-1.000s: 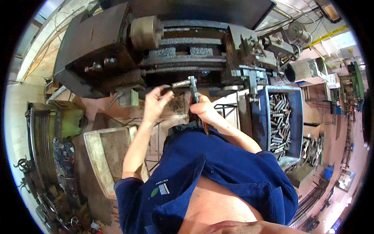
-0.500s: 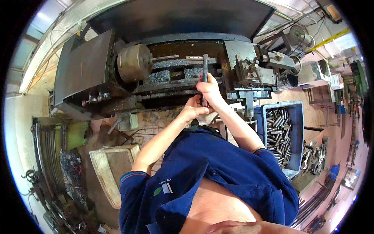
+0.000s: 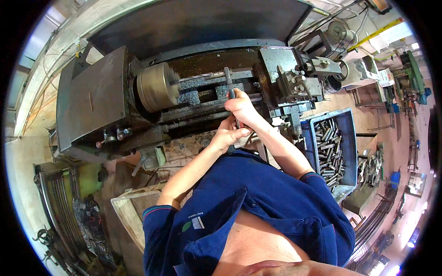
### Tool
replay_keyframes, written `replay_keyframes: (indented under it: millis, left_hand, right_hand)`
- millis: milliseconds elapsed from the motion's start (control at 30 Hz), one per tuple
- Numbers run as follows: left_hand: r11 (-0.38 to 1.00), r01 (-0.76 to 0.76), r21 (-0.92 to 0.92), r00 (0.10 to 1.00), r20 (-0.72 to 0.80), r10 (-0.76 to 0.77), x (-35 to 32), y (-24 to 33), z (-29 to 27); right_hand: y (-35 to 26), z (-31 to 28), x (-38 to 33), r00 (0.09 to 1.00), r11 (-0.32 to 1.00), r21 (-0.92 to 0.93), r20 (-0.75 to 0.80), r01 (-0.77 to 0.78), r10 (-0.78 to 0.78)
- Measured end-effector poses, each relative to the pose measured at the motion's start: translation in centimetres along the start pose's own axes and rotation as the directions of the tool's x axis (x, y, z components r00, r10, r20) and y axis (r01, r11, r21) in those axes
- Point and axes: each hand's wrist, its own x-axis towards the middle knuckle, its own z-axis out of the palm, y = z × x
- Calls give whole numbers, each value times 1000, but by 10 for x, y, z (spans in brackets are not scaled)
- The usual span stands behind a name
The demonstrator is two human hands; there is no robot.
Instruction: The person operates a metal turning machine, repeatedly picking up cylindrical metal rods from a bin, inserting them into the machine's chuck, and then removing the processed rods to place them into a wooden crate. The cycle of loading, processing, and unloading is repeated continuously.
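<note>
My right hand [image 3: 241, 105] is wrapped round a long, narrow metal tool [image 3: 229, 79] whose bare end points up over the lathe bed; its exact kind I cannot make out. Below it, my left hand [image 3: 225, 135] closes its fingers at the tool's lower end, close to my right wrist. What the left fingertips press on is mostly hidden. Both hands are in front of the lathe [image 3: 209, 120], between its chuck [image 3: 155, 86] and its tool post [image 3: 294, 80]. A thin rod [image 3: 195, 78] sticks out from the chuck toward the right.
A blue crate [image 3: 352, 152] with many short metal cylinders stands to my right. A pale, shallow bin [image 3: 126, 211] is low on my left, beside long bars [image 3: 55, 195]. Metal chips [image 3: 189, 98] lie in the lathe bed. A dark splash guard [image 3: 198, 23] rises behind the lathe.
The view has turned slightly, so the lathe looks more tilted. My hands and the tool have shifted a little left, and the tool leans more to the left. Both hands keep their grip.
</note>
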Motion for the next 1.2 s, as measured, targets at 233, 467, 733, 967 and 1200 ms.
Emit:
replay_keyframes:
  millis: [233, 467, 733, 967, 1200]
  left_hand:
    - [996, 84, 35, 996, 14, -85, -10, 12, -1]
    - [1000, 10, 0, 1000, 8, -10, -9, 14, -7]
    - [999, -37, 11, 992, -118, 38, -34, 20, -33]
    - [1000, -18, 19, 993, -119, 20, -27, 14, -34]
    - [995, 6, 102, 988, -151, 9, -27, 21, -25]
  right_hand:
    - [13, -5, -7, 998, 977, 211, -63, 3, 11]
    - [-1, 11, 4, 999, 1000, 13, -42, -26, 26]
    - [-1, 58, 9, 999, 996, -93, -24, 20, -22]
    - [-14, 51, -8, 999, 1000, 13, -34, -21, 21]
    - [-6, 45, 2, 997, 991, -123, -69, -50, 41]
